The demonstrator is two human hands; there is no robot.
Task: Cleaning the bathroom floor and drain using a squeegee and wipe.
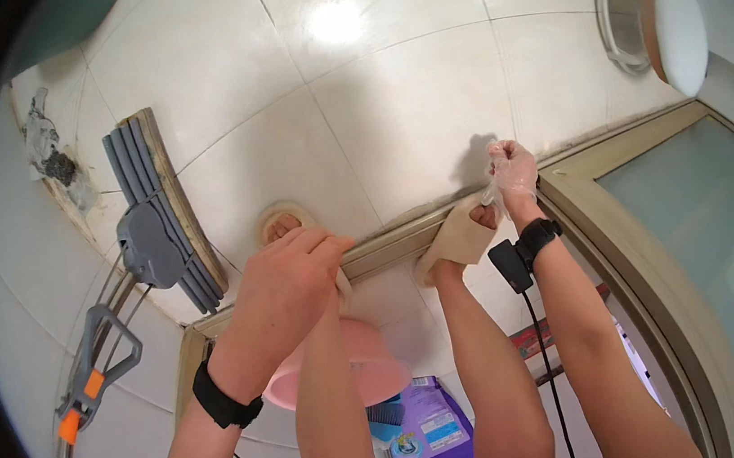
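Observation:
My left hand [288, 279] is bare, its back towards me and its fingers close together. It is above my left foot and slipper, and its palm side is hidden. A clear plastic glove [521, 177] covers my right hand [511, 168], which is beside the door frame with its fingers curled. Loose clear film hangs by its fingertips and wrist; whether the fingers pinch anything is hard to make out. Just below that hand is my right foot in a cream slipper [456, 239], near the metal door sill [396, 246].
A squeeze mop [152, 247] leans at the left, near crumpled plastic and dark scraps [53, 156]. Behind my legs are a pink basin [375, 364] and a purple bag [431, 432]. A frosted-glass door [675, 194] stands right, a white-topped stool [677, 34] beyond it.

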